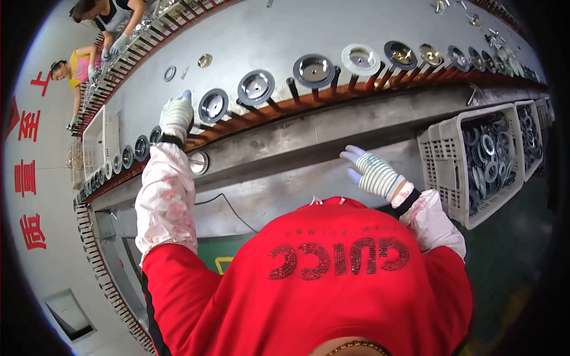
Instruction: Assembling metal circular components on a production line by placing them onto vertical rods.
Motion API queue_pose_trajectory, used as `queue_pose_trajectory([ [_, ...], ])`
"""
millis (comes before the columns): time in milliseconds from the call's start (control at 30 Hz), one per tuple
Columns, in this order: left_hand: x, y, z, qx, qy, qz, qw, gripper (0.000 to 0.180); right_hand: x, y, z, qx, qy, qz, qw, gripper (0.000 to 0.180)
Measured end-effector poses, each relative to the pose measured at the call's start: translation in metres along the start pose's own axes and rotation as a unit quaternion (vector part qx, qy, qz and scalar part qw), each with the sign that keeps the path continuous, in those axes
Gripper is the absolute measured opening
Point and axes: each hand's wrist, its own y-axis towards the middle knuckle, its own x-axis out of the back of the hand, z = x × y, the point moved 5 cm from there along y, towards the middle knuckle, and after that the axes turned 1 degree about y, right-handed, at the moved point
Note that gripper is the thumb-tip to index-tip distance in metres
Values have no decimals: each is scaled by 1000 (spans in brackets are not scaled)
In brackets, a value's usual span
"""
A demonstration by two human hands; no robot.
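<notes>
My left hand (177, 115), in a striped glove with blue fingertips, is at the conveyor's near edge. Its fingers look curled, and a dark edge shows beside them; what they grip is hidden. Close to its right stands a dark-rimmed disc with a shiny metal centre (214, 105), followed by a similar disc (256, 87). Away from the conveyor, over the grey metal ledge, my right hand (375, 172) has its fingers apart and holds nothing. Below my left hand, a round metal piece (199, 162) lies on the ledge.
Several discs, among them a white-rimmed one (361, 59), line the conveyor's brown pegged edge. A loose ring (170, 73) and small brassy disc (205, 60) lie on the grey surface (285, 29). Crates of grey rings (446, 172) stand right. Two people (119, 18) work far left.
</notes>
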Motion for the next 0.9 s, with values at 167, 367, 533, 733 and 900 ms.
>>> queue_pose_trajectory([
  [167,-13,-12,-6,73,-243,131,958,54,25,-23,-8,-83,3,19,996,52],
  [367,-14,-30,24,-40,-212,-42,976,40,85,-73,-56,-139,-49,-100,984,44],
  [533,-29,-9,67,13,-335,-71,940,41,166,-118,-87,-268,-68,-337,900,30],
  [733,-79,24,176,26,-97,-40,994,57,179,-205,-232,-658,-123,-54,741,58],
  [900,-9,25,113,59,-154,-175,971,50,143,-229,-305,-619,-144,41,771,44],
])
